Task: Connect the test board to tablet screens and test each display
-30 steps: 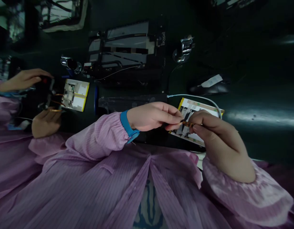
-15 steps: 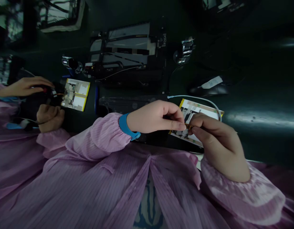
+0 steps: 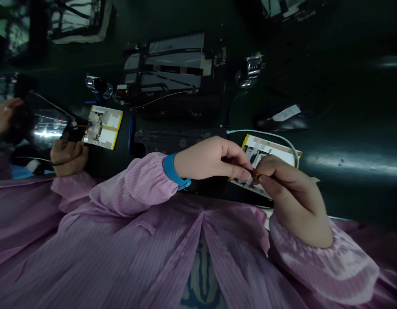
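My left hand and my right hand meet fingertip to fingertip, both pinched on a small orange-brown strip that looks like a flex cable. They hover just above a flat board with yellow edges and white patches lying on the dark bench. A white cable curves along the board's far edge. My sleeves are pink, the left one with a blue cuff.
A co-worker at the left has one fist beside a second yellow-edged board and another hand at the frame's edge. A black fixture with pale panels, a metal clamp and a dark mouse-shaped object lie beyond.
My two hands have stayed pinched together, shifting only slightly. The co-worker's upper hand has pulled away to the far left and a shiny panel now shows there.
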`<state>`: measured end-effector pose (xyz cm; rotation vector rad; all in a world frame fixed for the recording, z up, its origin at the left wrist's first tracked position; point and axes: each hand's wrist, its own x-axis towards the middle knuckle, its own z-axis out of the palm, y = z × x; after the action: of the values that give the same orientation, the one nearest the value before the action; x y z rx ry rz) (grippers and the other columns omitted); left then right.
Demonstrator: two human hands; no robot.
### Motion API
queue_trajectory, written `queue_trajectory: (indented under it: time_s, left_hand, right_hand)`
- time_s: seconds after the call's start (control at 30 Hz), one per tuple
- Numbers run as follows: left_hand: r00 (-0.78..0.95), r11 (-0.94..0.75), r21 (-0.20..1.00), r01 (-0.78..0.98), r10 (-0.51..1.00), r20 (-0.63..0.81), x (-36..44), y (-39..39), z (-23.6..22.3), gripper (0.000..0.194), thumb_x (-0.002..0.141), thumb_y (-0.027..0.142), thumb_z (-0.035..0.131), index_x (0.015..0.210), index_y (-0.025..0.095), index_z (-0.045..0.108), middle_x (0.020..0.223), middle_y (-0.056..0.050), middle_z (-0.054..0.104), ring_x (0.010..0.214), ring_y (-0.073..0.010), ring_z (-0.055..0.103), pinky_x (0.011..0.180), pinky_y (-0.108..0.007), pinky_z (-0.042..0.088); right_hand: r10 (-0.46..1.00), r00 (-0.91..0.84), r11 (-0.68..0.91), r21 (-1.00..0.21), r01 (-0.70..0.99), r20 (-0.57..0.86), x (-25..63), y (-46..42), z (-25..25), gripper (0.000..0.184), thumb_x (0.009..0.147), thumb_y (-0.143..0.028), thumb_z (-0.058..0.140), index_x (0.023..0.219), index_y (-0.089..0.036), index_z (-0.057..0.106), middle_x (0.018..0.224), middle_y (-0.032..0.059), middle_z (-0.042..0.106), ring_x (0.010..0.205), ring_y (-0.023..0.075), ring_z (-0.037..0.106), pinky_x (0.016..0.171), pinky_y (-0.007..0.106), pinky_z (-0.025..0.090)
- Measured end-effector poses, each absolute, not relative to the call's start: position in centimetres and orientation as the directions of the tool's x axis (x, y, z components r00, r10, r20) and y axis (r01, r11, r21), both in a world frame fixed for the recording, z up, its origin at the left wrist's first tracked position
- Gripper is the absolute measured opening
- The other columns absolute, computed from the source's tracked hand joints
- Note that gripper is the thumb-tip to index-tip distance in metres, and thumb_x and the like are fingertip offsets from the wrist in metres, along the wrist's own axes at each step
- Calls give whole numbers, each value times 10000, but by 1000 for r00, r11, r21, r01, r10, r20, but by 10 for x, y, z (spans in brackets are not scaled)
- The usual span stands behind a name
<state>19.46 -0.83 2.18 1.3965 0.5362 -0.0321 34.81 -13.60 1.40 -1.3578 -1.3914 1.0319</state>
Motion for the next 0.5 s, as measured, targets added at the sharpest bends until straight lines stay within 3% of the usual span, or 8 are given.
queue_trajectory:
  time_s: [0.23,0.5]
  left_hand:
    - [881,292,899,328,249,-402,194,-8,22,73,748,136,731,811,111,704,605,31,625,544,-50,566,631,-210,490]
    - [871,240,893,381,230,-434,193,-7,25,82,741,172,751,794,115,723,571,21,646,541,-63,599,636,-201,490]
  right_hand:
    - [998,20,46,-964,262,53,348,-136,14,191,921,-180,454,745,-205,521,679,-3,485,665,141,451,624,301,366]
    - [996,-34,94,-922,375,87,349,-135,16,174,907,-155,449,748,-202,505,666,-2,486,667,146,460,622,310,369]
